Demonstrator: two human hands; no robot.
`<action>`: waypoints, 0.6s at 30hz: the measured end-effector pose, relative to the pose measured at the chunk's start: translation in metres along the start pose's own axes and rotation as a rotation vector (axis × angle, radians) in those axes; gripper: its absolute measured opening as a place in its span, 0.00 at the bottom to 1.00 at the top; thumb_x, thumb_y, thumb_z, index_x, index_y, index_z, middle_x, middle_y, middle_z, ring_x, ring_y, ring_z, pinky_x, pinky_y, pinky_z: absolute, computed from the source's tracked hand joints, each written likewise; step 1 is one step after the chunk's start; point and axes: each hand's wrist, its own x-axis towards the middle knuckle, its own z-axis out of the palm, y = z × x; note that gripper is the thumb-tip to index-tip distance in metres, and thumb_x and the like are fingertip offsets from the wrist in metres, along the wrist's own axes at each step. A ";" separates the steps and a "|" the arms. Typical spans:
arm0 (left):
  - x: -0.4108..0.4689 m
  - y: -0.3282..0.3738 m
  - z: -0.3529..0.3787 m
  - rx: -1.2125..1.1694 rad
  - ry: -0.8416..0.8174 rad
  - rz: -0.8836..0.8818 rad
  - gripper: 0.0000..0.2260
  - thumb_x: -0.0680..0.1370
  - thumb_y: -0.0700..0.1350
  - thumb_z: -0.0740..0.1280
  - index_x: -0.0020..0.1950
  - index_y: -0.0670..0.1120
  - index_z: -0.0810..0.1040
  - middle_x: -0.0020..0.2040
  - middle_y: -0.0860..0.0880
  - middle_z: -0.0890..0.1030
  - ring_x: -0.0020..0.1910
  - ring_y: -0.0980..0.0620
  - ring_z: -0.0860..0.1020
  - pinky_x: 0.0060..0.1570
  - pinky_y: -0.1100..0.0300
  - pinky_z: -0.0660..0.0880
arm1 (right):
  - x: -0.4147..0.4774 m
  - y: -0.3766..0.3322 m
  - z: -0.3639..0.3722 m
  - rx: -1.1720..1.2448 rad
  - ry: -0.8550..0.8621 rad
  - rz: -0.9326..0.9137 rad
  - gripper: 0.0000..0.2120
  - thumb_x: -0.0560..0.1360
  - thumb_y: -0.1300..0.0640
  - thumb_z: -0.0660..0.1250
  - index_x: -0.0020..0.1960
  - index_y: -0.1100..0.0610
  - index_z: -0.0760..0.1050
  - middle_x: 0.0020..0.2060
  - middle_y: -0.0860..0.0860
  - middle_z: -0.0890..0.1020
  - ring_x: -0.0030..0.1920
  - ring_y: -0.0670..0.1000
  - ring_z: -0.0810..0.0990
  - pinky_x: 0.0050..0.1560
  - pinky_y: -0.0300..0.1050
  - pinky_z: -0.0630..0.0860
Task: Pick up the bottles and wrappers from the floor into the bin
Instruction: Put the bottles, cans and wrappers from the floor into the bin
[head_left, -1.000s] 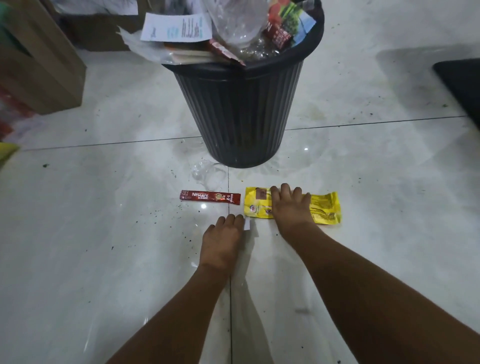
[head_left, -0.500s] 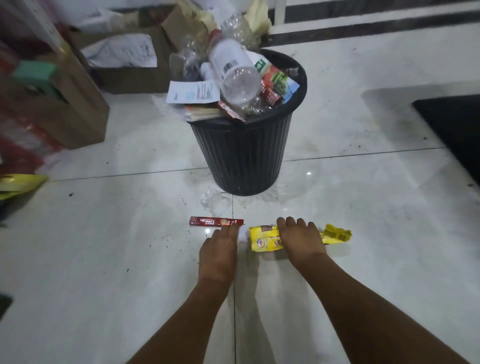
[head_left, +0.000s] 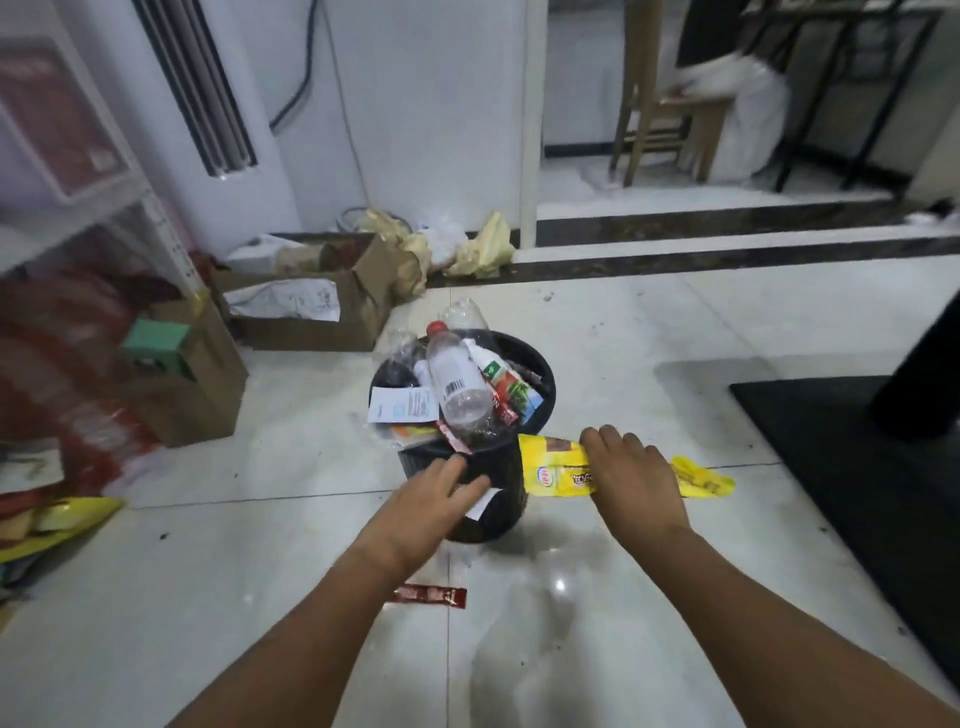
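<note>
Lifted off the floor (head_left: 623, 597) since half a second ago, the yellow wrapper (head_left: 556, 470) now sits crosswise in your right grip (head_left: 631, 470), fingers curled over its middle and both ends sticking out. Its left end touches the black bin (head_left: 545, 387), which stands just left of that grip. Your left grip (head_left: 421, 506) has risen too and pinches a white slip (head_left: 482, 503) in front of the bin wall. Below your left wrist, the red sachet (head_left: 434, 596) stays on the floor. A clear bottle (head_left: 457, 382) tops the heaped bin beyond both grips.
</note>
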 end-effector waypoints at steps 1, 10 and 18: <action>0.002 -0.008 -0.018 -0.080 0.056 -0.047 0.13 0.78 0.48 0.65 0.62 0.48 0.74 0.54 0.50 0.76 0.53 0.50 0.75 0.55 0.55 0.72 | 0.008 0.006 -0.014 0.012 0.014 0.010 0.16 0.73 0.65 0.61 0.59 0.55 0.68 0.51 0.52 0.75 0.50 0.56 0.77 0.44 0.47 0.70; 0.045 -0.064 -0.098 0.456 -0.055 -0.049 0.13 0.56 0.50 0.80 0.38 0.57 0.83 0.42 0.54 0.80 0.44 0.54 0.81 0.46 0.60 0.77 | 0.071 0.000 -0.096 0.109 0.144 0.086 0.14 0.76 0.60 0.61 0.61 0.54 0.65 0.54 0.51 0.72 0.52 0.55 0.75 0.41 0.45 0.64; 0.078 -0.081 -0.048 0.302 -0.157 -0.258 0.22 0.77 0.43 0.64 0.70 0.47 0.68 0.72 0.46 0.63 0.73 0.46 0.58 0.70 0.53 0.57 | 0.086 -0.015 -0.087 0.198 0.103 0.190 0.14 0.76 0.59 0.62 0.60 0.52 0.65 0.53 0.50 0.71 0.51 0.54 0.75 0.38 0.43 0.63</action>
